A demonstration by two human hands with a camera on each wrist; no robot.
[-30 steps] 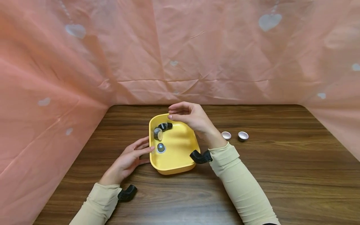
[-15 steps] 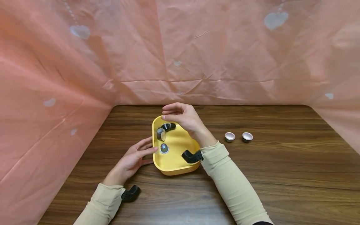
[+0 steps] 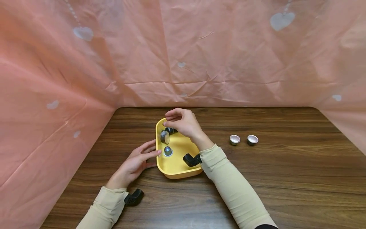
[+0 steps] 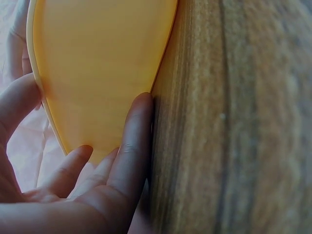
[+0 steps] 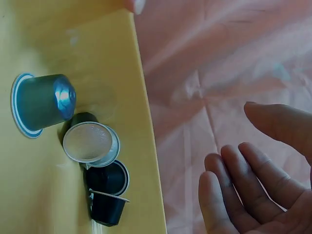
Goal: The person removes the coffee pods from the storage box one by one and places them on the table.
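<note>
A yellow tray [image 3: 183,173] with raised walls stands on the table, several coffee capsules inside along its left side. My left hand [image 3: 134,162] holds the tray's left wall, thumb at the rim and the other fingers against the outside. My right hand [image 3: 184,124] is over the tray's far part, fingers loosely bent and nothing between them. In the right wrist view, a blue-grey capsule [image 5: 46,102] stands on its lid. Beside it lies a capsule with a pale lid [image 5: 87,141], then a black capsule [image 5: 108,207] and another dark one.
To the right of the tray, two capsules with pale tops, a left one [image 3: 234,140] and a right one [image 3: 253,140], stand on the wooden table [image 3: 286,178]. Pink cloth [image 3: 228,54] with white hearts hangs behind and at the sides.
My right hand has moved left over the tray and dipped slightly. The left hand keeps its hold on the wall. The head view has shifted a little.
</note>
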